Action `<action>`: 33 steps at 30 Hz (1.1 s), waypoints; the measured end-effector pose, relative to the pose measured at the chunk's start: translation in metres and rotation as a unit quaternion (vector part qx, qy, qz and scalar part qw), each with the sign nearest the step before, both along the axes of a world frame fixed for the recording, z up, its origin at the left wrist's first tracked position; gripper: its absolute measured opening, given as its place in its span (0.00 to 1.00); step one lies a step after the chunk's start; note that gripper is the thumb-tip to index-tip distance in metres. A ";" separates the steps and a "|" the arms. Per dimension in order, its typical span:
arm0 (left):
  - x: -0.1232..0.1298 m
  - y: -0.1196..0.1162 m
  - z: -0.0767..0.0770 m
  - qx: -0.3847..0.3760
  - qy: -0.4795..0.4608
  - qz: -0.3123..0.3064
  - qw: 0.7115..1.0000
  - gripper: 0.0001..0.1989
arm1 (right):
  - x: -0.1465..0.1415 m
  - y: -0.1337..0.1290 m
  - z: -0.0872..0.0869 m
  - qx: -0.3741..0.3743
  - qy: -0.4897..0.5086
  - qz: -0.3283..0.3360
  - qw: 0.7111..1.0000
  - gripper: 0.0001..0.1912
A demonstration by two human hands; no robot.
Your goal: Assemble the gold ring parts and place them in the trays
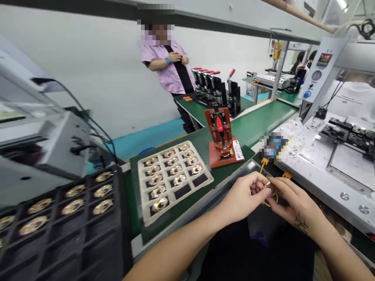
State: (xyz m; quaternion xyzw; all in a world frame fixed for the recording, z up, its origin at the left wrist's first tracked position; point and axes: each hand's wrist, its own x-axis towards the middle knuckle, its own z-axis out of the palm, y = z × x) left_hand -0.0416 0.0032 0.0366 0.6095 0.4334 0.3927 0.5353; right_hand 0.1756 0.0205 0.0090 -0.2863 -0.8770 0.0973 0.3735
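My left hand [240, 198] and my right hand [296, 203] meet in front of my body. Both pinch a small round gold watch case [270, 188] between their fingertips, and the fingers hide part of it. A white tray [179, 146] lies to the left of my hands, with several similar gold ring-shaped cases in its compartments. Beyond my hands stands a reddish-brown toggle clamp fixture [220, 136] with a red handle, upright on the green bench [249, 125].
At the lower left, a black tray [96, 222] carries more gold cases. A grey machine with a metal bed [310, 168] borders my right side; a phone [274, 146] lies by it. Several black clamp fixtures [209, 86] with red handles stand farther back, near a person in a pink shirt [164, 78].
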 end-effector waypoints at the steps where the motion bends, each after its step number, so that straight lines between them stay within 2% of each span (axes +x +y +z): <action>1: -0.007 0.002 0.005 0.029 0.022 -0.001 0.999 0.08 | -0.005 0.004 0.002 0.008 0.009 0.005 1.000 0.29; 3: -0.024 0.011 0.022 0.145 0.093 0.025 0.985 0.09 | -0.014 0.012 0.009 0.012 0.036 0.009 0.999 0.27; 4: -0.036 0.020 0.032 0.227 0.131 0.055 0.963 0.09 | -0.018 0.015 0.013 0.005 0.051 0.007 0.999 0.26; 5: -0.048 0.031 0.043 0.314 0.163 0.091 0.931 0.08 | -0.020 0.019 0.016 -0.006 0.063 0.005 0.998 0.25; 7: -0.074 0.059 0.062 0.467 0.202 0.150 0.848 0.07 | -0.025 0.026 0.023 -0.032 0.077 0.000 0.996 0.22; 9: -0.095 0.088 0.073 0.552 0.238 0.129 0.789 0.14 | -0.027 0.031 0.028 -0.056 0.083 -0.004 0.995 0.20; 10: -0.102 0.100 0.076 0.568 0.258 0.102 0.775 0.20 | -0.029 0.033 0.028 -0.068 0.088 -0.007 0.994 0.19; 12: -0.108 0.117 0.081 0.565 0.276 0.057 0.775 0.28 | -0.032 0.037 0.027 -0.102 0.101 -0.011 0.990 0.18; 13: -0.107 0.122 0.084 0.549 0.264 0.058 0.791 0.31 | -0.034 0.039 0.026 -0.120 0.106 -0.012 0.987 0.18; 15: -0.102 0.127 0.100 0.499 0.211 0.115 0.833 0.31 | -0.042 0.045 0.025 -0.155 0.111 -0.011 0.982 0.19; 18: -0.101 0.141 0.138 0.422 0.142 0.228 0.866 0.23 | -0.061 0.064 0.024 -0.195 0.110 -0.003 0.975 0.20; 20: -0.116 0.155 0.160 0.383 0.137 0.262 0.875 0.17 | -0.075 0.081 0.021 -0.218 0.117 0.003 0.969 0.22; 22: -0.141 0.165 0.165 0.341 0.155 0.290 0.881 0.10 | -0.085 0.097 0.013 -0.239 0.127 0.007 0.963 0.22; 24: -0.169 0.161 0.149 0.297 0.191 0.311 0.882 0.10 | -0.091 0.109 0.000 -0.256 0.126 0.013 0.958 0.23; 26: -0.190 0.146 0.115 0.239 0.235 0.299 0.894 0.08 | -0.095 0.119 -0.015 -0.272 0.108 0.021 0.956 0.23; 27: -0.195 0.137 0.093 0.203 0.257 0.266 0.907 0.07 | -0.097 0.124 -0.021 -0.281 0.096 0.023 0.955 0.23; 30: -0.190 0.116 0.025 0.100 0.304 0.138 0.937 0.03 | -0.112 0.142 -0.035 -0.294 0.074 0.024 0.953 0.23; 33: -0.170 0.120 -0.027 0.062 0.323 0.099 0.939 0.07 | -0.134 0.163 -0.043 -0.295 0.065 0.024 0.953 0.22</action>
